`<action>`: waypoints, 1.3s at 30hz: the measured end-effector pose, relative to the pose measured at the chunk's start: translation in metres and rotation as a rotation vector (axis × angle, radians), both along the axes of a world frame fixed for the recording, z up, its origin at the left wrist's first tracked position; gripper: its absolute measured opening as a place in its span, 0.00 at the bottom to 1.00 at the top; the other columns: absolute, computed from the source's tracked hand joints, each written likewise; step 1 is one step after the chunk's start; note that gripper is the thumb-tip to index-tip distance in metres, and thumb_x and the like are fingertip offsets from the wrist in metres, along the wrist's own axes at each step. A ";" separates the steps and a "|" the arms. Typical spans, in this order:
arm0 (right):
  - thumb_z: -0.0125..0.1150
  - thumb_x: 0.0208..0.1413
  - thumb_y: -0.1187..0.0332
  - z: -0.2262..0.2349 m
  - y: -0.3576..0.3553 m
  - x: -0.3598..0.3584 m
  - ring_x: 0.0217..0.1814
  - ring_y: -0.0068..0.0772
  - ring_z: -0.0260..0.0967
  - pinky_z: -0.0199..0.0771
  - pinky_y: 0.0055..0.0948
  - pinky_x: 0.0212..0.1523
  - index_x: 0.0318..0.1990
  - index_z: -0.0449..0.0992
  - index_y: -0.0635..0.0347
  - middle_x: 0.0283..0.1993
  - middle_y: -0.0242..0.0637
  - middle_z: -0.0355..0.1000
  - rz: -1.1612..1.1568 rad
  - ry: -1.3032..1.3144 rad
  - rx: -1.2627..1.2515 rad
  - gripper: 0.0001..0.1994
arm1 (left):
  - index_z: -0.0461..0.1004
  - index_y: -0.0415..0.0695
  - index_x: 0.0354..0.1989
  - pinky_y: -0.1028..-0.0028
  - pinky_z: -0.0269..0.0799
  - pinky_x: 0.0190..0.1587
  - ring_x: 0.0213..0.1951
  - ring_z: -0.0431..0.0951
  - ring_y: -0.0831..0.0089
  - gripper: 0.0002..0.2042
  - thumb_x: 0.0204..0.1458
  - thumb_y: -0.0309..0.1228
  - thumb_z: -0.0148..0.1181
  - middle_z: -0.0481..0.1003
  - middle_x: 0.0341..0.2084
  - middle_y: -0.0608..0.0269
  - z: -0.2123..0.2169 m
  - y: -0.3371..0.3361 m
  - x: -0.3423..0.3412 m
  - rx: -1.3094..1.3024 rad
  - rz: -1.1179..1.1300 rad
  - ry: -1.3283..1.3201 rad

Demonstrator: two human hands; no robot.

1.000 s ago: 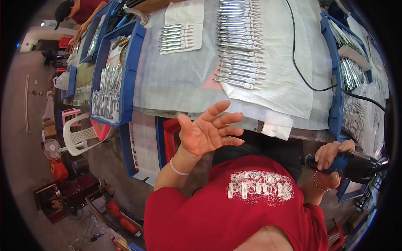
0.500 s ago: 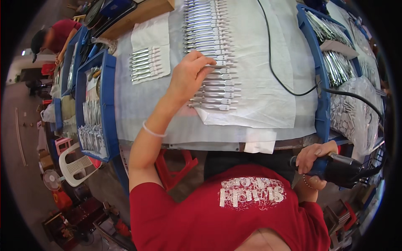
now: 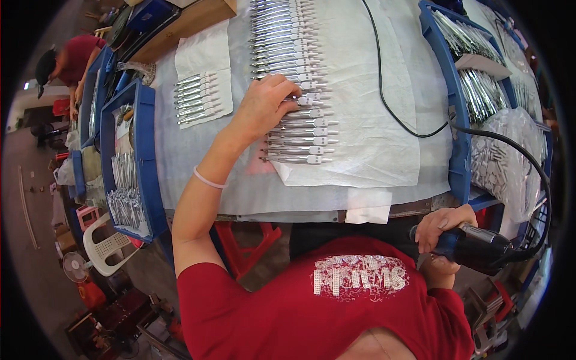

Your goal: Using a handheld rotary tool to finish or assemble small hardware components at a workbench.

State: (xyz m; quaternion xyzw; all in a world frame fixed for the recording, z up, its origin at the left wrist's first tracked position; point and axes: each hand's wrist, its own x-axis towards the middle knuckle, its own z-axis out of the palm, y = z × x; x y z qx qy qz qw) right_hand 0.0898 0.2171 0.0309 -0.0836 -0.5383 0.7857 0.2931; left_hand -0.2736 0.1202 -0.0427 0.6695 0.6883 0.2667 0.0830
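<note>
Left hand [image 3: 264, 106] dropped onto metal rods [image 3: 305, 62], pinching one; right hand [image 3: 440, 228] grips power tool [image 3: 477, 245]. Rods prob light, slick; grab mid-length.

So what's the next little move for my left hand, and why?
Probably pinch one metal piece and lift it slightly: your left hand is right at it, thumb and fingers by its end, while your right hand is occupied holding the dark corded tool.

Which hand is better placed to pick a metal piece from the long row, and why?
Probably the left hand: its fingers are at the row of metal pieces. The right hand grips a dark corded tool, away from the row.
</note>
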 end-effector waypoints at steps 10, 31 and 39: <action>0.76 0.31 0.75 -0.001 -0.003 0.007 0.24 0.31 0.70 0.72 0.27 0.26 0.41 0.67 0.64 0.25 0.40 0.69 0.116 0.031 0.022 0.27 | 0.69 0.39 0.28 0.67 0.68 0.36 0.33 0.72 0.59 0.09 0.39 0.22 0.63 0.72 0.28 0.58 0.006 0.003 -0.001 -0.086 -0.040 -0.031; 0.76 0.34 0.65 -0.011 -0.025 0.029 0.20 0.29 0.67 0.70 0.28 0.27 0.41 0.62 0.59 0.20 0.33 0.66 0.104 -0.189 0.202 0.29 | 0.71 0.37 0.47 0.87 0.57 0.22 0.19 0.62 0.87 0.15 0.63 0.34 0.42 0.72 0.23 0.66 0.014 -0.112 0.230 -0.360 0.248 -1.666; 0.72 0.35 0.77 -0.026 -0.041 0.041 0.25 0.18 0.68 0.66 0.18 0.29 0.42 0.68 0.62 0.25 0.34 0.71 0.088 -0.488 0.164 0.24 | 0.72 0.38 0.38 0.81 0.59 0.23 0.18 0.63 0.82 0.22 0.63 0.45 0.38 0.68 0.18 0.69 -0.035 -0.101 0.284 -0.308 0.288 -2.100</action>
